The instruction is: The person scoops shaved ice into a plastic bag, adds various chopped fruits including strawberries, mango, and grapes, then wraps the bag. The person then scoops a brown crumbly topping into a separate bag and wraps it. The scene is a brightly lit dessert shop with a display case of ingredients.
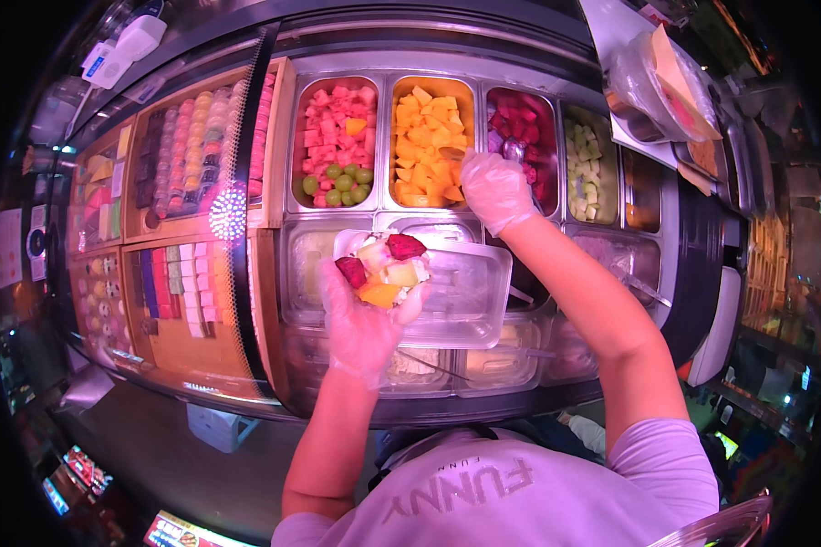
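My gloved left hand (369, 328) is wrapped around a small serving of cut fruit (383, 270), held above the clear plastic tub lid (468, 294). Dark red dragon fruit, orange mango and paler pieces lie on top; the hand and fruit hide whatever is underneath. Over the right rim of the pan of diced mango (424, 130), my gloved right hand (496, 188) has its fingers curled. A spoon (453, 153) pokes out from them, its bowl over the mango. Another metal spoon (513, 149) rests in the pan of dragon fruit (530, 113), just past that hand.
Left of the mango sits a pan of diced watermelon and green grapes (339, 137). A pan of pale green cubes (583, 157) is at right. Lidded tubs (499, 355) line the near side. A glass-topped case of wrapped sweets (191, 150) stands left; a plastic bag (646, 89) lies upper right.
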A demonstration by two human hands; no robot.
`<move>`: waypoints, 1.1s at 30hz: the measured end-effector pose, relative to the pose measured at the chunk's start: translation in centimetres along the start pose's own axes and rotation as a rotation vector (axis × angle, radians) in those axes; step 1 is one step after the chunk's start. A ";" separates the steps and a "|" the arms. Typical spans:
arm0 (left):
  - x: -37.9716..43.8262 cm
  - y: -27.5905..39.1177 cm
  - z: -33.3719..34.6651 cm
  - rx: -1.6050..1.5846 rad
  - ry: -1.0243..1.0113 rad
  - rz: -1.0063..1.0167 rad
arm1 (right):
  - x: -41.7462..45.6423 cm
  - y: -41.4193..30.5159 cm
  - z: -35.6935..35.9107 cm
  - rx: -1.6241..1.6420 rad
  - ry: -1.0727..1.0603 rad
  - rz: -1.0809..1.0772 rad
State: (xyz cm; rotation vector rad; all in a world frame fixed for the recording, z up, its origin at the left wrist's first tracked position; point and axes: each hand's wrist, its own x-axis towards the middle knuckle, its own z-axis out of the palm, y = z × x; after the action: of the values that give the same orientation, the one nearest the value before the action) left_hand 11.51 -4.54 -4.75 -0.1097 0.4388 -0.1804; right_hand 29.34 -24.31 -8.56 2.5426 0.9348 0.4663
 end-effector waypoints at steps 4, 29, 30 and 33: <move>0.2 -0.6 1.1 0.000 -0.037 -0.019 | -0.7 -1.5 0.2 0.041 -0.039 -0.028; -0.1 -2.5 0.3 0.078 0.001 -0.019 | 4.3 0.9 3.1 1.066 -0.523 0.349; -0.1 -2.6 0.2 0.076 -0.013 -0.025 | 4.0 1.2 3.4 1.089 -0.505 0.351; -0.1 -2.7 -0.4 0.036 -0.028 -0.055 | 3.1 1.5 4.1 1.151 -0.457 0.383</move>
State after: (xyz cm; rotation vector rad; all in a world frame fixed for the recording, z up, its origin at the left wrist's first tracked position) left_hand 10.84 -7.15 -4.69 -0.0889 0.4047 -0.2403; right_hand 34.16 -24.25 -10.85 3.5945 0.5905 -0.7958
